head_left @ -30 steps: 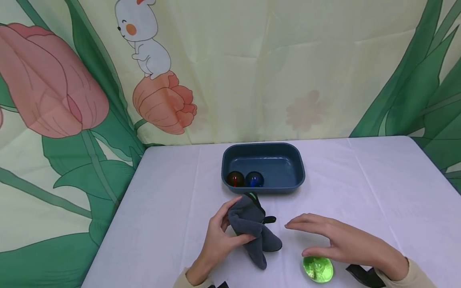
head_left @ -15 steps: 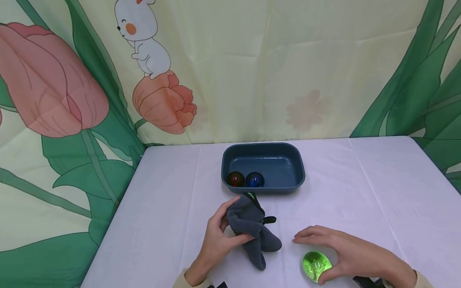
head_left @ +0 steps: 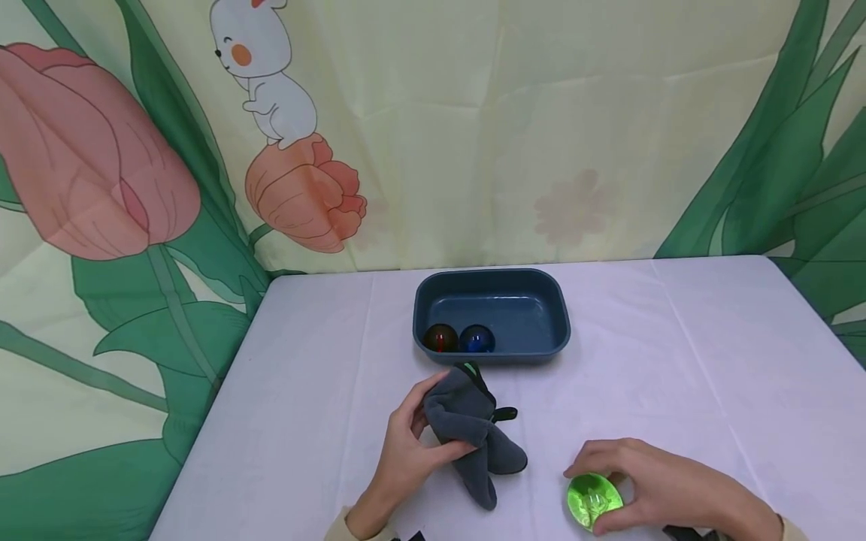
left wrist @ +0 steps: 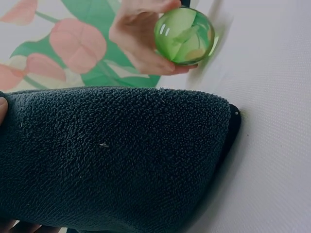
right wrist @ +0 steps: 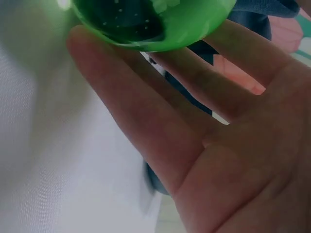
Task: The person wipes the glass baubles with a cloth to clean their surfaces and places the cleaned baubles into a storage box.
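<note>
Gripping the ball (head_left: pixel 589 496)

Right hand (head_left: pixel 652 485) curls thumb and fingers round it on the worktop (head_left: pixel 304 421), right of the cloth (head_left: pixel 467 413); left hand (head_left: pixel 410 460) grips cloth. Looks like pick-up; next likely needs firm hold before lifting.

At the far side of the white cloth-covered worktop (head_left: pixel 318 376), a blue rectangular tray (head_left: pixel 531 319) holds a dark-red glossy ball (head_left: pixel 440 338) left of a dark-blue glossy ball (head_left: pixel 476 339). Nearer, a grey fabric pouch (head_left: pixel 467 421) is left of a clear green ball (head_left: pixel 588 499).
</note>
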The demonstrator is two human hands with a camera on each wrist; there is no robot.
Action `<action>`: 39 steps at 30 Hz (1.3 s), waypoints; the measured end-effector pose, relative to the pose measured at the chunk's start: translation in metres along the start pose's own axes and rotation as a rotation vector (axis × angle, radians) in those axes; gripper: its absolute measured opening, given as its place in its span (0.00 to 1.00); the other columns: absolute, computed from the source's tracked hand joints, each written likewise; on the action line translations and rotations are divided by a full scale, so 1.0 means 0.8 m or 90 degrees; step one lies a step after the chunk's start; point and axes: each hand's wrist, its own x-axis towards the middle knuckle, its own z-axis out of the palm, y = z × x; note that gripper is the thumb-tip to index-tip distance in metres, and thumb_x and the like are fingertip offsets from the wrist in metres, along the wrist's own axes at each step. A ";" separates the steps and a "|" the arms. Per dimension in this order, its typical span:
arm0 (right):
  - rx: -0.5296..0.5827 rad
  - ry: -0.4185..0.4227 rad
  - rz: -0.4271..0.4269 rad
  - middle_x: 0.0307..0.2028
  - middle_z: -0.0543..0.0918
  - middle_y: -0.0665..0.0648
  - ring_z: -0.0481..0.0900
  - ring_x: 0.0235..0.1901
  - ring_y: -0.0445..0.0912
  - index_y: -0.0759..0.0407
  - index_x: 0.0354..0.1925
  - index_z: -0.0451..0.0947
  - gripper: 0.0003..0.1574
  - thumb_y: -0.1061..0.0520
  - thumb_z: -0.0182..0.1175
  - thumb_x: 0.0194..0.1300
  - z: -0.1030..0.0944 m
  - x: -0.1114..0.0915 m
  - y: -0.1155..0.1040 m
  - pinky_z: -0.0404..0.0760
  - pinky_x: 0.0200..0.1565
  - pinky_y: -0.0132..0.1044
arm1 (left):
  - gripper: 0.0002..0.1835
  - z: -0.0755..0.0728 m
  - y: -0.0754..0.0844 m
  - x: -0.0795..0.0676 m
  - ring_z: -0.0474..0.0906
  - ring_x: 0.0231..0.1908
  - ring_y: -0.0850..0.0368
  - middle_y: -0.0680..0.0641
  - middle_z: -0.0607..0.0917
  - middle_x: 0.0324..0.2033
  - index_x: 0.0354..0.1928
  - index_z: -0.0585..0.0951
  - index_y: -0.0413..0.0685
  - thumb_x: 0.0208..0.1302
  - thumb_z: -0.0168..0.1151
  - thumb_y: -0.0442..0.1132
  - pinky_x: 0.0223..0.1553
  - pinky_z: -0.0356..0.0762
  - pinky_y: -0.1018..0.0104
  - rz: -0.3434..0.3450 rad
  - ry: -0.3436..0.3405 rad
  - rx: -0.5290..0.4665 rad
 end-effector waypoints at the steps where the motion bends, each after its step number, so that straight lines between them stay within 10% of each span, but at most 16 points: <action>1: -0.003 -0.001 -0.002 0.48 0.81 0.36 0.76 0.43 0.30 0.40 0.54 0.82 0.25 0.39 0.69 0.60 0.000 0.001 -0.001 0.82 0.44 0.27 | 0.43 0.000 0.000 0.000 0.78 0.56 0.53 0.48 0.77 0.62 0.68 0.71 0.52 0.49 0.79 0.34 0.58 0.77 0.71 0.001 0.000 -0.001; 15: -0.051 0.059 -0.047 0.48 0.80 0.38 0.77 0.44 0.32 0.44 0.54 0.82 0.26 0.39 0.69 0.60 -0.008 0.007 -0.018 0.84 0.45 0.29 | 0.43 -0.003 0.001 -0.002 0.78 0.56 0.53 0.47 0.77 0.62 0.68 0.70 0.51 0.49 0.79 0.34 0.58 0.77 0.70 -0.002 0.002 -0.007; 27: -0.168 0.264 -0.132 0.49 0.80 0.37 0.79 0.43 0.32 0.42 0.53 0.80 0.27 0.43 0.74 0.56 -0.020 0.023 -0.040 0.84 0.42 0.29 | 0.42 -0.005 0.008 0.000 0.78 0.56 0.52 0.46 0.77 0.62 0.69 0.70 0.51 0.50 0.78 0.33 0.59 0.77 0.69 0.000 -0.008 -0.020; 39: -0.106 0.382 -0.124 0.50 0.81 0.41 0.80 0.45 0.35 0.43 0.55 0.79 0.29 0.45 0.75 0.55 -0.028 0.063 -0.067 0.86 0.42 0.33 | 0.43 0.000 0.017 0.003 0.79 0.56 0.52 0.47 0.78 0.61 0.69 0.69 0.51 0.50 0.79 0.34 0.58 0.78 0.68 0.023 -0.019 -0.024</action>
